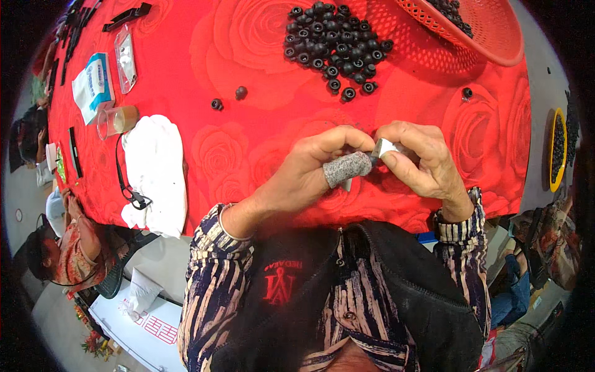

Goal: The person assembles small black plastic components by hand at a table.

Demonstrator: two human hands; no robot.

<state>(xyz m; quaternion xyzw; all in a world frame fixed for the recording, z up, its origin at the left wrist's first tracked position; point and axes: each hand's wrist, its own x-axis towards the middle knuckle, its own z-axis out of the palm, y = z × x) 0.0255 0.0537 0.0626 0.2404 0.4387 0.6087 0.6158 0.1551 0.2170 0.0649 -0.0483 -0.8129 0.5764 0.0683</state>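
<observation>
My left hand (300,164) and my right hand (429,160) meet above the red rose-patterned tablecloth (248,146). A speckled grey finger sleeve (348,169) covers one digit of the left hand. Between thumb and fingers, the right hand pinches a small white piece (385,147) with a greyish edge. The left fingers are bent and closed against it, around something small and dark that they mostly hide. Farther back lies a heap of round black caps (331,46) with holes. Two loose caps (240,93) rest to the left.
A red mesh basket (511,46) with more caps stands at the back right, near a single cap (467,93). On the left are a white cloth (158,170), a plastic cup (118,122) and a tissue pack (93,87). Another person (68,248) sits at the left edge.
</observation>
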